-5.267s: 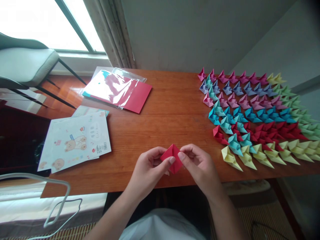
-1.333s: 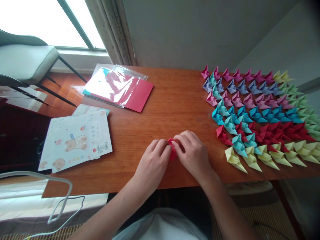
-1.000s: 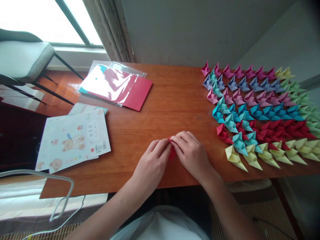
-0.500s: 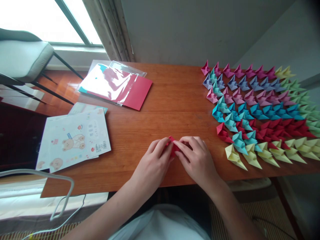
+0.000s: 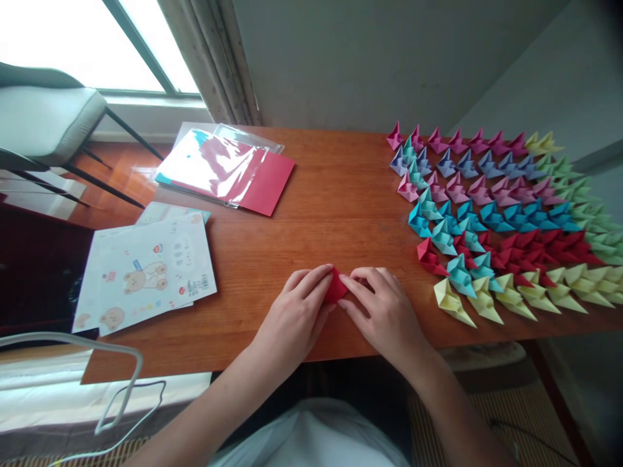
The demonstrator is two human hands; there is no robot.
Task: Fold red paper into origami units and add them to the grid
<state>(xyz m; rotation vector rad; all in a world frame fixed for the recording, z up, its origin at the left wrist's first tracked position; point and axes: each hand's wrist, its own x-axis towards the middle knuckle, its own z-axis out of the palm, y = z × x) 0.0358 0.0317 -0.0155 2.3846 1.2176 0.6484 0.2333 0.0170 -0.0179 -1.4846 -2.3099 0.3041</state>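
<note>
A small folded piece of red origami paper (image 5: 335,287) is between my two hands, low over the table near its front edge. My left hand (image 5: 296,318) grips its left side, with the fingers together on top and the thumb lower down. On the other side, my right hand (image 5: 382,311) pinches the right edge with thumb and forefinger. The fingers cover part of the paper's outline. To the right stand rows of folded paper pieces in several colours, the nearest to my right hand being a pale yellow one (image 5: 452,302) and a red one (image 5: 430,257).
The wooden table (image 5: 263,259) spans the view. At its left lie a clear packet of coloured paper (image 5: 228,170) and a white bear-print sheet (image 5: 146,272). A grey chair (image 5: 48,123) stands by the window, and a white tube frame (image 5: 131,376) is at lower left.
Earlier I held the red paper up as an open diamond. Then both hands turned over it and met at its top; now they are slightly apart, with more red showing between them.
</note>
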